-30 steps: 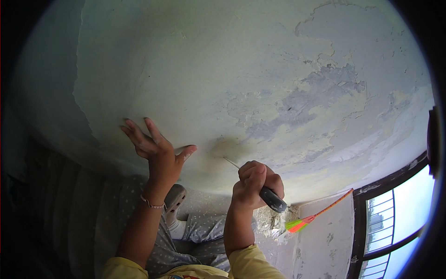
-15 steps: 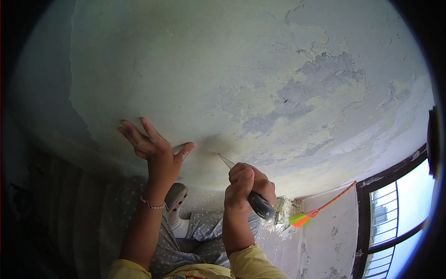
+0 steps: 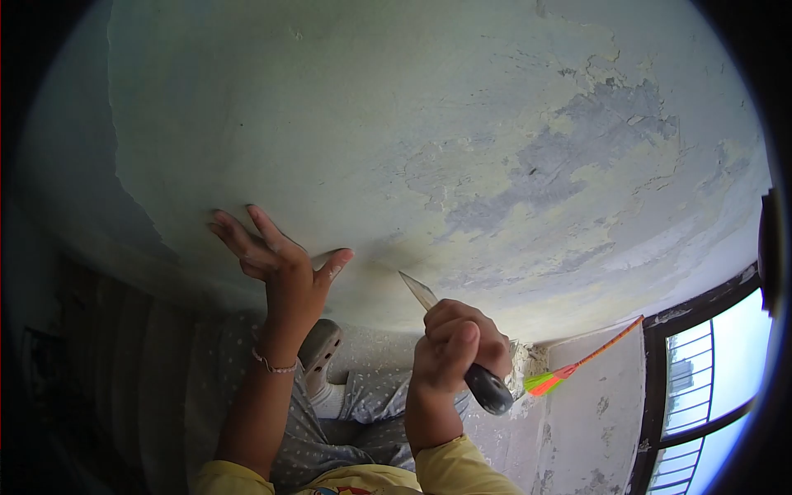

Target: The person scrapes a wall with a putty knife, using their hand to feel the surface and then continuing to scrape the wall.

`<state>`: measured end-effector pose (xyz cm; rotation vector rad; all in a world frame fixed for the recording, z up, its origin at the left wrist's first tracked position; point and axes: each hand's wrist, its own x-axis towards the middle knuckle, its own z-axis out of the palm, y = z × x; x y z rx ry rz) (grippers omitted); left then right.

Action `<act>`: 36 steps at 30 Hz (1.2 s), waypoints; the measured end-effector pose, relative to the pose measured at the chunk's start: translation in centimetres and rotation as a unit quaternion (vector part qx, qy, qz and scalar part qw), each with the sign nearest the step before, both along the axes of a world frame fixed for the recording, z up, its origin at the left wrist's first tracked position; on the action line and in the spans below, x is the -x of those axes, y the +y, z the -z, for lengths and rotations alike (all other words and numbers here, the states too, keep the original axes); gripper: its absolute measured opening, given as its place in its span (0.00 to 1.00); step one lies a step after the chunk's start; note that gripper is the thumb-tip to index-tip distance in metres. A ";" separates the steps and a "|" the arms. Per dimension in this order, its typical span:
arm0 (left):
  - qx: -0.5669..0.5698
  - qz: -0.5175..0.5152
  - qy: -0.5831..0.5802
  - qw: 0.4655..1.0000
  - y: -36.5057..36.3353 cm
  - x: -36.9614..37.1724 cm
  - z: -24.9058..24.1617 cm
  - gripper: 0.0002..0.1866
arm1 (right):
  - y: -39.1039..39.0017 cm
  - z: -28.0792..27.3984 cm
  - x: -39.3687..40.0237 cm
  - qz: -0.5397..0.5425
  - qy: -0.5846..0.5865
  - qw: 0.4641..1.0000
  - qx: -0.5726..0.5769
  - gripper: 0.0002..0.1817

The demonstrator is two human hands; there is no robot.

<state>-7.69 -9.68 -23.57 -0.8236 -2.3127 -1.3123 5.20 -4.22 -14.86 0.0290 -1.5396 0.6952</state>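
Observation:
My left hand [image 3: 280, 256] lies against the peeling painted wall [image 3: 313, 124], its fingers spread and the thumb stretched to the right. Nothing is in it. A thin bracelet circles that wrist. In my right hand [image 3: 462, 342] is a knife [image 3: 419, 289], the fingers wrapped round its black handle. The handle's rounded end sticks out below my fist. The narrow, pointed metal blade slants up and left to the wall surface; whether its tip touches cannot be made out. Bare grey patches with flaking paint edges spread up and right of the blade.
My shoe [image 3: 322, 346] and patterned trousers [image 3: 375, 400] are below my hands. A broom with orange and green bristles [image 3: 546, 382] leans by the wall's broken lower corner. At right is a barred window [image 3: 689, 388]. Dark steps [image 3: 157, 379] are at lower left.
My right hand and the knife have shifted a little right and down in view, and more of the blade shows. My left hand stays spread on the wall. The view has shifted slightly.

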 end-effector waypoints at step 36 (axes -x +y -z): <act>-0.030 -0.012 -0.007 0.999 0.1 -0.1 -0.2 0.68 | 2.0 3.7 -0.1 -0.037 -0.062 0.989 0.128 0.18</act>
